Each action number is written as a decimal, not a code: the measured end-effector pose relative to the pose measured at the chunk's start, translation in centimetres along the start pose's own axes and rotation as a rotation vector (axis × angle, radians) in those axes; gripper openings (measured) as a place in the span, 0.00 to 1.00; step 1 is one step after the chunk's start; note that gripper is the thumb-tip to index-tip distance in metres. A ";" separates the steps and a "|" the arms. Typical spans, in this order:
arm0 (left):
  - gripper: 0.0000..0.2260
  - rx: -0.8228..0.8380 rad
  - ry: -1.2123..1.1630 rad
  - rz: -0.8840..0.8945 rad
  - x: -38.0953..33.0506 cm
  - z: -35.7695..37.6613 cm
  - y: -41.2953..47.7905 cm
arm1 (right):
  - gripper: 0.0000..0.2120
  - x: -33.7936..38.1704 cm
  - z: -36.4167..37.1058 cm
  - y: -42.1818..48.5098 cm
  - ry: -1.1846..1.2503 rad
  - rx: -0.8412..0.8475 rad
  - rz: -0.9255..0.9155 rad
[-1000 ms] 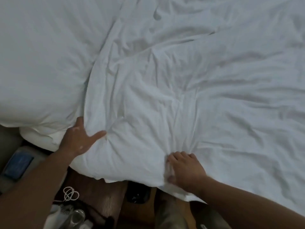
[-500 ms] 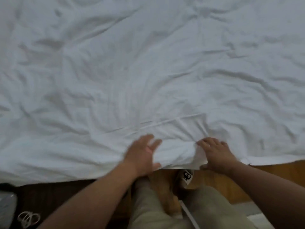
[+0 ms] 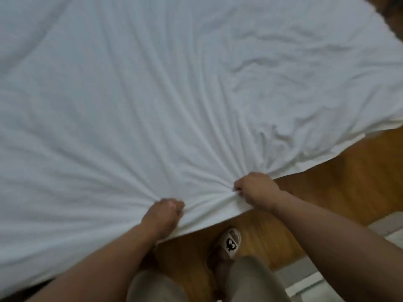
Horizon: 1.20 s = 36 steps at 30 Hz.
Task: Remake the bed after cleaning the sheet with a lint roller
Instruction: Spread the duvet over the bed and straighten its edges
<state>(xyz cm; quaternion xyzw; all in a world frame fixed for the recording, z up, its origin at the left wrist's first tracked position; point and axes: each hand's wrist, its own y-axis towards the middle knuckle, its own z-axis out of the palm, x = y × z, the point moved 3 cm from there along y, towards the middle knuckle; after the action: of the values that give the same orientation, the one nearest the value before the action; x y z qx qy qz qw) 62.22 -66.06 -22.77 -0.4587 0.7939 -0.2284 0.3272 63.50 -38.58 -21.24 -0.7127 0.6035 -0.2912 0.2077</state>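
A white duvet (image 3: 152, 94) covers almost the whole view. Long creases fan out from its near edge, where both my hands hold it. My left hand (image 3: 164, 215) grips a bunch of the fabric at the edge, fingers curled into it. My right hand (image 3: 255, 191) grips the same edge a little to the right, knuckles up, with cloth gathered under the fingers. The strip of edge between the two hands hangs over the floor. No lint roller is in view.
Wooden floor (image 3: 340, 188) shows below and to the right of the duvet edge. My legs in grey trousers (image 3: 257, 280) and a white slipper with a black cartoon figure (image 3: 230, 241) are beneath my hands. A pale tiled strip (image 3: 349, 267) lies at the lower right.
I have moved rightward along the bed, away from the pillow. My left hand went from open on the cover to gripping its edge. Both hands now pull the fabric taut.
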 end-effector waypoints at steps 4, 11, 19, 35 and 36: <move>0.11 0.198 0.191 -0.111 -6.0 -0.3 3.4 | 0.13 -7.2 1.1 -6.0 0.308 -0.007 0.058; 0.24 -0.224 0.087 0.196 -25.0 -11.5 14.7 | 0.29 -25.8 -3.0 -9.4 0.435 -0.325 0.588; 0.34 -0.220 0.353 0.186 -35.6 -12.7 28.4 | 0.35 -38.6 -7.5 -1.5 0.110 -0.285 0.480; 0.16 0.475 0.486 0.416 -52.3 -15.9 40.5 | 0.07 -58.4 -7.2 -7.3 0.627 -0.118 0.450; 0.20 0.484 0.481 0.442 -53.5 -18.0 41.7 | 0.07 -59.9 -7.2 -7.9 0.758 -0.229 0.532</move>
<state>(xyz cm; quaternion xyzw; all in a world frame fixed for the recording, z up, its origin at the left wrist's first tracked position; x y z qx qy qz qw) 44.42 1.81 -21.57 -0.1203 0.8505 -0.4336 0.2721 58.45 22.06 -20.57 -0.3952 0.8265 -0.3990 -0.0398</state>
